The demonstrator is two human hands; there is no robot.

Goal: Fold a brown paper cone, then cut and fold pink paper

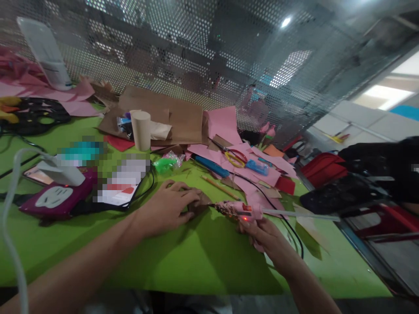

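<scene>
A pink hot glue gun [252,211] with a lit red light is in my right hand [266,235], its fingers wrapped round the handle. A long pale glue stick [301,213] sticks out of its back end. The gun's dark nozzle points left and meets the edge of a small brown paper piece [198,204]. My left hand [172,204] rests low over the green tabletop, thumb and fingers closed on that brown piece. Part of the piece is hidden under the fingers.
Behind my hands lie a pencil [221,187], a blue cutter [211,166], scissors [236,158] and pink paper scraps [222,122]. A pale paper tube [141,131] stands further back. To the left are a phone [124,181] and a purple power strip [59,196]. A black cable [288,222] curves past my right hand.
</scene>
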